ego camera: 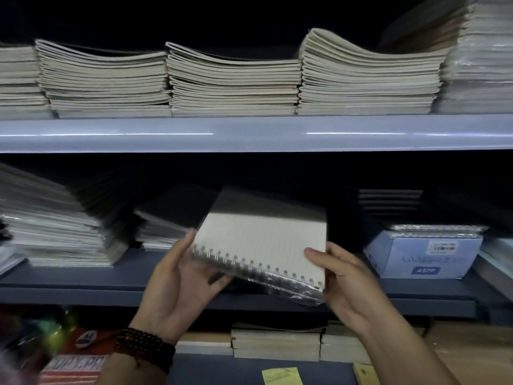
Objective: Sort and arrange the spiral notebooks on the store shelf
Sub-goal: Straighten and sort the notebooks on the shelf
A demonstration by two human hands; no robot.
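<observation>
Before middle shelf I note spiral notebooks gripped endwise by left hand and right hand; coil crosswise, facing me

Grey-blue metal shelving in dim light: the upper shelf has a glossy rounded front lip (two bright streaks of reflected light), the lower shelf a darker, matte one; the recess between is black.

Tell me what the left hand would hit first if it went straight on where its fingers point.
The left hand grips the spiral notebooks. Beyond its fingers, it would probably meet the dark-covered stack behind, though depth is unclear.
</observation>
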